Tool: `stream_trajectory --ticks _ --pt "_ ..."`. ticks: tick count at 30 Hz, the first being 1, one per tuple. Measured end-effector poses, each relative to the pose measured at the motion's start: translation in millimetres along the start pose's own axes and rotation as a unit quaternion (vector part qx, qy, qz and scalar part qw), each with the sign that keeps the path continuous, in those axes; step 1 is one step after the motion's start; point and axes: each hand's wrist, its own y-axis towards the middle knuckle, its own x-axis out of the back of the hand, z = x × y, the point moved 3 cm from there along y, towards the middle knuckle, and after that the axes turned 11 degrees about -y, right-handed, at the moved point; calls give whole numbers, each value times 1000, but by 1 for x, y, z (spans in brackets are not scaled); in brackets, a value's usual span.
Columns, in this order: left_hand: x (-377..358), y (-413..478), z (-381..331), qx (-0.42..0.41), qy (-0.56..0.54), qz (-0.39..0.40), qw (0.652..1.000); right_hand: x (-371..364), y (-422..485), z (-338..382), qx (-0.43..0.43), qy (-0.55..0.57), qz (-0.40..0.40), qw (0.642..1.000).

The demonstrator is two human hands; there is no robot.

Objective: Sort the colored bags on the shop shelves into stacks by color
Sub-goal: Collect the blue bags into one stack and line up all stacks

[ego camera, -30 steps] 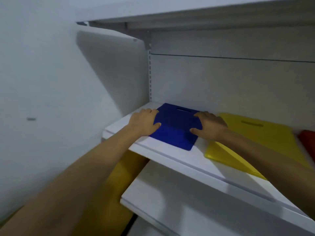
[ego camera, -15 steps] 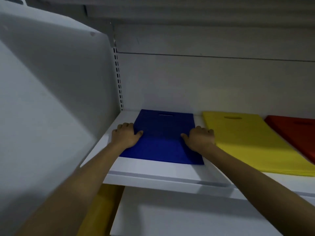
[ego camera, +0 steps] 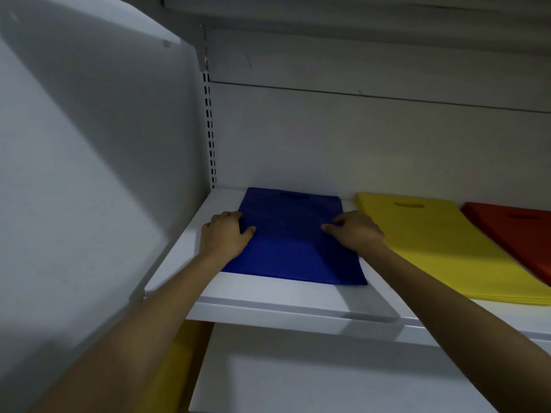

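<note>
Two curled hands [ego camera: 225, 236] on blue bag [ego camera: 295, 251] sides.

Shelf stock: materials and finish, as you see them.

Your blue bag [ego camera: 295, 242] is a matt, cloth-like sheet, soft enough to show shallow creases. The yellow stack [ego camera: 441, 248] and red stack [ego camera: 518, 234] have the same dull, fibrous-looking face with no shine. The shelf [ego camera: 283, 302] looks to be white-painted sheet metal, smooth, with a faint satin sheen along its front lip. You find the same smooth painted finish on the back panel [ego camera: 357, 138] and slotted upright [ego camera: 210, 129].
</note>
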Motion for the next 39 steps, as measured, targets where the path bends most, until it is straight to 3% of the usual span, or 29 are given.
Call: stream_trajectory --ticks 3,5,11,15,21,27,33,39 --pt "3 -1 -2 -3 -9 -9 1000 6 4 -3 -70 272 -6 960" --pt "4 -3 -4 -7 -16 -13 1000 10 8 -6 -115 343 -4 932" --pt "7 0 1 26 -153 -30 987 3 20 -10 -140 264 35 954" --pt "11 -1 3 52 -202 -35 977 3 28 -4 -124 246 20 961" --pt "31 15 -5 124 -270 54 953 12 35 -1 -37 152 -48 987" --pt "63 31 -56 130 -347 215 904 47 33 -18 8 197 -130 972" --pt "51 21 -114 90 -358 261 892 81 14 -80 -56 271 -143 950" --pt "3 -10 -216 26 -352 320 879 127 -35 -192 -95 334 -162 924"
